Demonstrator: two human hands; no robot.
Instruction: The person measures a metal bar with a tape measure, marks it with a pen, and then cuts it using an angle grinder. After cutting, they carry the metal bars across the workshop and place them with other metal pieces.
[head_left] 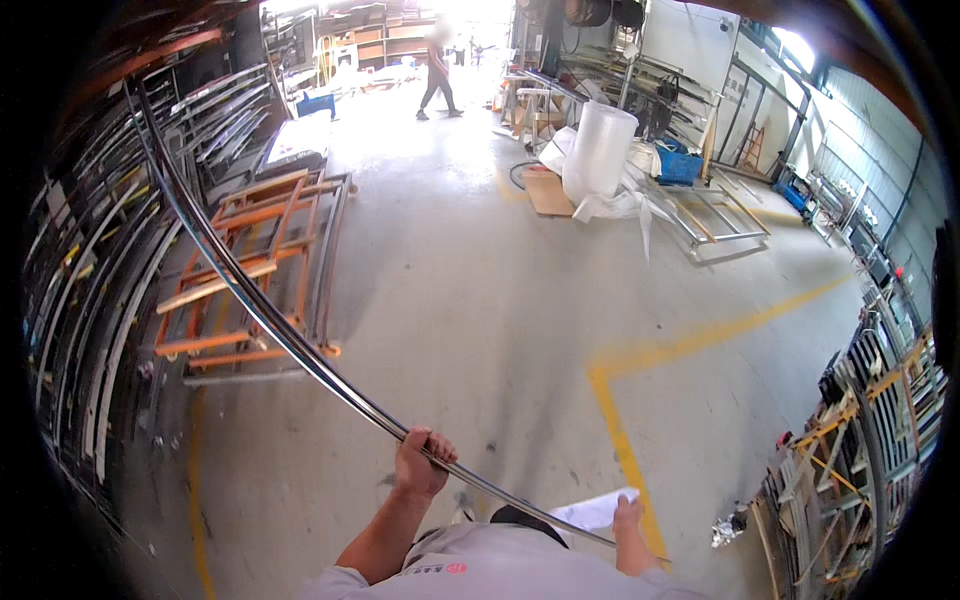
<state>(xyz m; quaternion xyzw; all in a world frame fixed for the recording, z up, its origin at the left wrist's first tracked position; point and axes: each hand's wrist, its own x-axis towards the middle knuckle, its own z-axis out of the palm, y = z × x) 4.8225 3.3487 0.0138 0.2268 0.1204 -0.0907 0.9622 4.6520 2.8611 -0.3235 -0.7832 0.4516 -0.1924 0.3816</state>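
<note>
My left hand (422, 462) is closed around a long dark metal profile (240, 275), which runs from near my chest up and away to the far left, curving with the lens. My right hand (628, 513) holds a white sheet of paper (596, 509) low at my right side, close to the near end of the profile. Both forearms rise from the lower edge above my grey shirt.
An orange wooden rack (245, 270) lies on the concrete floor at left, beside wall racks of metal profiles (95, 300). A bubble-wrap roll (598, 152) stands mid-back. More frames lean at right (860, 420). Yellow floor lines (620, 440) cross ahead. A person (437, 70) walks far off.
</note>
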